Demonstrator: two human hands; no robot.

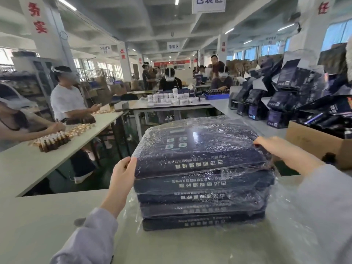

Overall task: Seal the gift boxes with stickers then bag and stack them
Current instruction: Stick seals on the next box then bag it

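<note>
Stacking step, I judge: left hand (122,172) fingers clamp the near-left corner of the top clear-bagged navy gift box (200,149) on the stack (202,208) on the white bench (47,216). Right hand (280,149) fingers overlie its right edge, grip unclear; next probably means squaring edges.

Both my arms reach forward; my left hand (122,174) pinches the top box (200,149) at its near corner, thumb on top, and my right hand (276,147) curls over its right side
</note>
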